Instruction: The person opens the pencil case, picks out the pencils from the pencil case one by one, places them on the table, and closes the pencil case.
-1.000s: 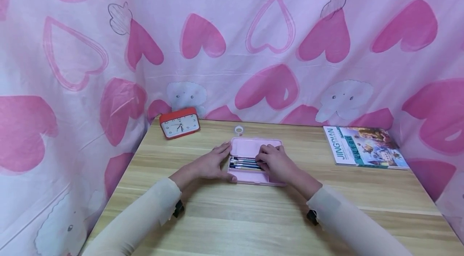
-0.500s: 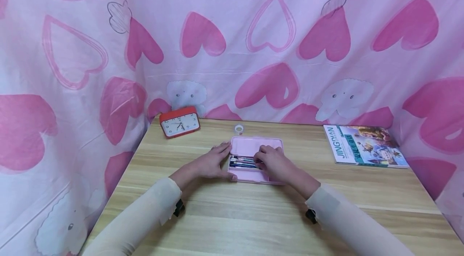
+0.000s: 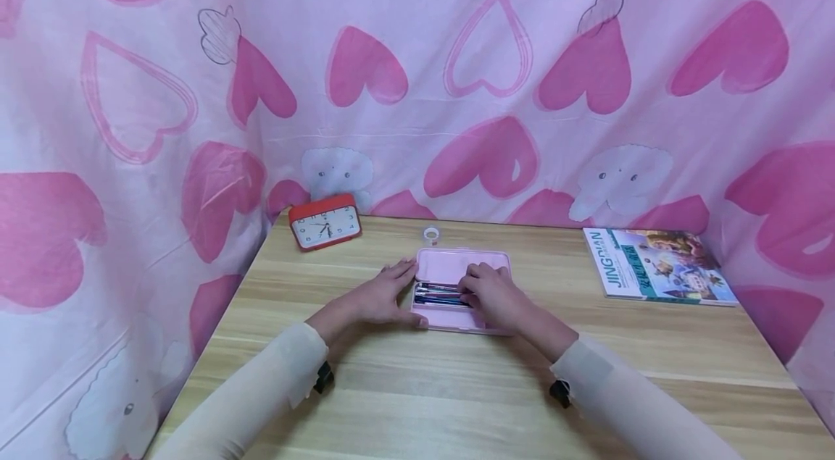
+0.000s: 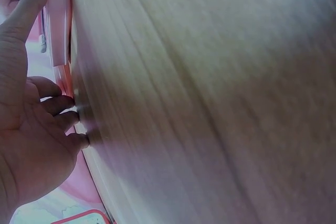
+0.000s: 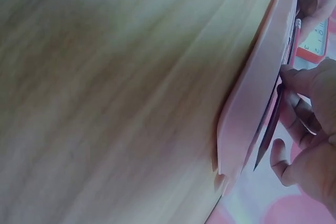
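Note:
An open pink pencil case lies on the wooden table, its lid folded back, with several pencils lying lengthwise in its back compartment. At its left end is my left hand; the thumb touches the near left corner and the spread fingers reach beside the lid. My right hand is over the right part of the case. In the right wrist view its thumb and fingers pinch a dark red pencil, sharpened tip sticking out beyond the fingers. The hand hides the pencils' right ends in the head view.
A red alarm clock stands at the back left of the table. Behind the case lies a small white roll of tape. A magazine lies at the back right. Pink heart-patterned cloth hangs around the table.
The right hand's fingers have shifted slightly left over the case, and the pencils in it lie a little differently. The left hand has stayed at the case's left end.

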The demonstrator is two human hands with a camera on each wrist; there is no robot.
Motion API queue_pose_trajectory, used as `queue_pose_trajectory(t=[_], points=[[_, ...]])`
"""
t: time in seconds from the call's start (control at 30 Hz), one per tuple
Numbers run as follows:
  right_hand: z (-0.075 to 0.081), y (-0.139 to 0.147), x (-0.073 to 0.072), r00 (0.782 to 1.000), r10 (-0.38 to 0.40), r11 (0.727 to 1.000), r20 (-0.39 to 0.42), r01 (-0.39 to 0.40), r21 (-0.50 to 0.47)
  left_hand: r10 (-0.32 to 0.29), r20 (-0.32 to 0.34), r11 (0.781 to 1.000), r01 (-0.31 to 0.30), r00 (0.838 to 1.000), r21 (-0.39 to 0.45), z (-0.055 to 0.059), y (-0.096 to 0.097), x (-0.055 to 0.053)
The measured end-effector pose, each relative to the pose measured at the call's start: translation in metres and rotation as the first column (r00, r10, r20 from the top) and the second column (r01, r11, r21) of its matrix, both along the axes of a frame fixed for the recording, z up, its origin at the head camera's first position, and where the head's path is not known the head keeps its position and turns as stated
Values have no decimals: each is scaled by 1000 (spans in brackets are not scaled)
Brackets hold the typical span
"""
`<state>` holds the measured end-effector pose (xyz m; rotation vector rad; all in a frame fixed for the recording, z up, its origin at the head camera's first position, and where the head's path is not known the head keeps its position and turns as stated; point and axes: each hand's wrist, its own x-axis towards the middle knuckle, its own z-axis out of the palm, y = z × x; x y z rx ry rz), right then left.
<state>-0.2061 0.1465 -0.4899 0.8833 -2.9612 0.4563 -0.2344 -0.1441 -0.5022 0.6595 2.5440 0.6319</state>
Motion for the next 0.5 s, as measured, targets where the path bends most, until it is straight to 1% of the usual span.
queue_pose_trajectory(t=[0.13,0.3,0.4,0.5], points=[[3,7,-1,999,3,999,-32,-5,-37,6,-2,1000,-6,1000,-3,1,0,1],[9,20,-4,997,1,996,-73,-8,-93,-3,-24,1000,3,1000,-11,2,0,3],[13,32,-5,997,-6,991,-80,-5,-132,-11,-36,1000,10,999,-10,1,0,3],[17,45,-4,998,-27,987,-65,17,-160,-8,-36,1000,8,999,-5,1,0,4]])
